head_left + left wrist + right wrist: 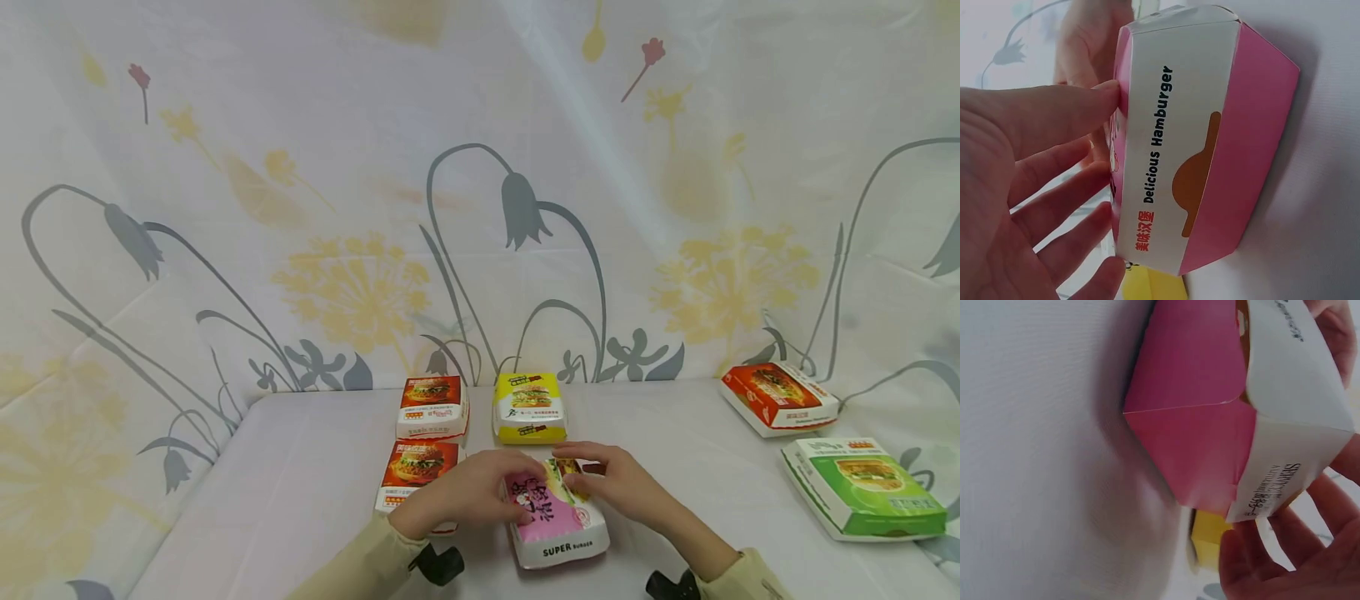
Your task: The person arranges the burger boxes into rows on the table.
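Note:
A pink and white burger box (pixel 555 521) marked "SUPER BURGER" sits on the table between both hands, lid closed. My left hand (pixel 480 487) reaches over its left side; in the left wrist view the thumb touches the lid's edge and the fingers extend across the top. From the other side, my right hand (pixel 618 483) rests its fingertips at the far right part of the lid. The right wrist view shows those fingers along the white lid (pixel 1279 469), with the little finger by a corner. Neither hand wraps round the box.
Beyond the pink box stands a yellow burger box (pixel 530 408). Two red and white boxes, one farther (pixel 431 408) and one nearer (pixel 412 475), line up at left. Another red box (pixel 780 398) and a green box (pixel 862 487) lie at right. A patterned curtain (pixel 480 275) hangs behind the table.

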